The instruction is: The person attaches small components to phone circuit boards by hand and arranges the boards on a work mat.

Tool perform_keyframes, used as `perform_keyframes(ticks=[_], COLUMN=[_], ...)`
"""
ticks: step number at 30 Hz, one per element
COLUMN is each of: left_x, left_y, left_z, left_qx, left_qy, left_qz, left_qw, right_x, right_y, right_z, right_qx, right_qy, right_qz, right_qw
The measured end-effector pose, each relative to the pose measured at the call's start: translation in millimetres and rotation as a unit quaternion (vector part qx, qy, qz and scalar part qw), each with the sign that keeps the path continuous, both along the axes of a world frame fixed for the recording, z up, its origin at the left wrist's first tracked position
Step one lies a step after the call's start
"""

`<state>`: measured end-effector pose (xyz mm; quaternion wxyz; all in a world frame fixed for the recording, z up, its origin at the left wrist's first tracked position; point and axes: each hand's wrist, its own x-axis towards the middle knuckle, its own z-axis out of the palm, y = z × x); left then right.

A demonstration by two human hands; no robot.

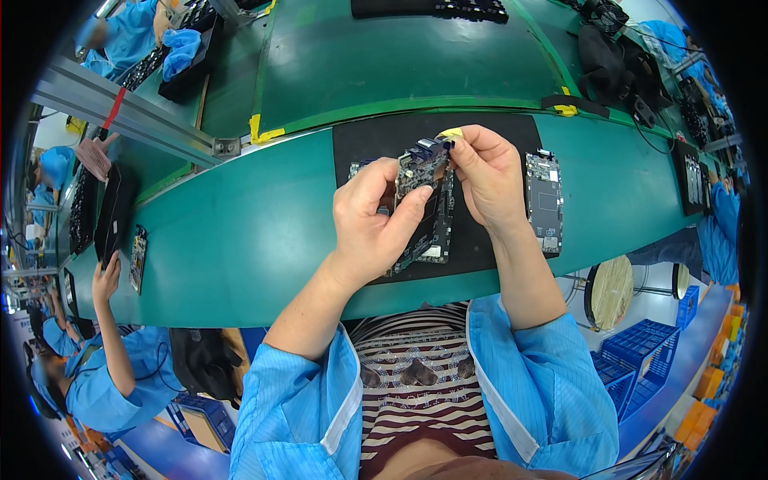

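Note:
My left hand (372, 212) grips a circuit board (416, 172) by its edges, thumb across its face, and holds it tilted above a black mat (488, 240). At the board's upper end, my right hand (490, 164) is closed in a pinch by a small yellow piece (452, 133). The fingertips hide how far this piece reaches and whether it is joined to the board. Below the held board, partly covered by it and my left hand, more circuit boards (438, 250) lie on the mat. Right of my right hand lies another circuit board (545, 200).
The green worktable (240, 232) runs left and right, with a metal frame post (136, 108) at its far left. A co-worker's hand (106, 276) holds a black tray (114, 212). Near it lies another board (138, 260). Blue crates (640, 352) and a round stool (610, 294) stand at right.

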<state>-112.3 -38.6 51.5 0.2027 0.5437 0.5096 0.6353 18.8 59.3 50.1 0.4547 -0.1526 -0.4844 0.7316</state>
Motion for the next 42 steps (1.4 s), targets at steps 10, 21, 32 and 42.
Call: perform_keyframes(ticks=[10,21,32,42], left_x=[-5,4,2,-10], left_y=[6,6,15,17], left_z=[6,6,-5,-9], left_qx=[-0.057,-0.066,-0.103,-0.104], left_qy=[-0.21,-0.229,-0.32,-0.015], left_qz=[-0.09,-0.102,-0.122,0.006], left_qw=[0.972,0.966,0.934,0.994], right_x=[4,4,21,81], right_y=[6,7,-8,-23], right_z=[2,0,10,8], right_qx=[-0.094,-0.048,-0.145,0.055], right_qy=[0.007,-0.033,-0.108,-0.331], right_qz=[0.027,-0.01,-0.022,-0.134], right_qw=[0.995,0.998,0.983,0.933])
